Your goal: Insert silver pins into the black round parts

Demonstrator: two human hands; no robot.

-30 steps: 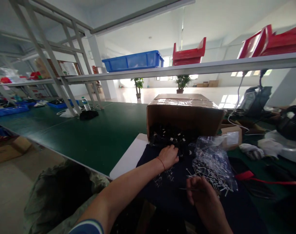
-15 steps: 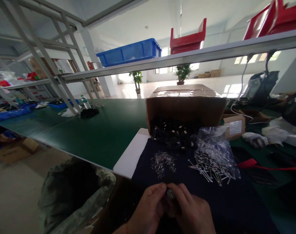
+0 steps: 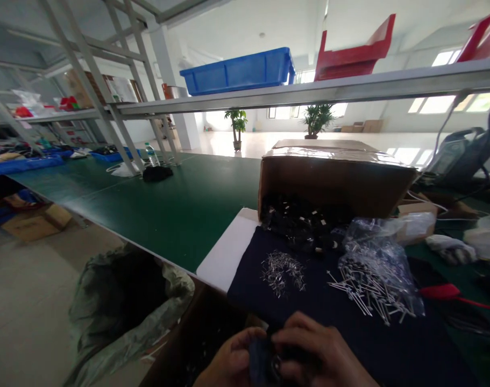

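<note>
My left hand [image 3: 228, 363] and my right hand [image 3: 317, 352] are pressed together at the bottom edge, fingers curled round a small dark part [image 3: 275, 363] held between them. They hover over the near edge of a dark blue cloth [image 3: 321, 317]. On the cloth lie a little heap of short metal pins [image 3: 283, 271] and a clear bag spilling long metal pins [image 3: 374, 282]. Behind them a cardboard box [image 3: 333, 180] lies on its side with small black parts [image 3: 301, 223] tumbling out of its mouth.
A green table [image 3: 168, 207] stretches left and back. A white board [image 3: 224, 252] sits under the cloth. A grey bag [image 3: 123, 306] hangs below the table edge. The shelf above carries a blue bin [image 3: 239, 70] and red bins [image 3: 353, 51]. Cables, gloves and a red tool lie right.
One second ago my left hand reached into the black parts and my right hand was by the long pins. Both have since drawn back to me and closed together on a small dark part.
</note>
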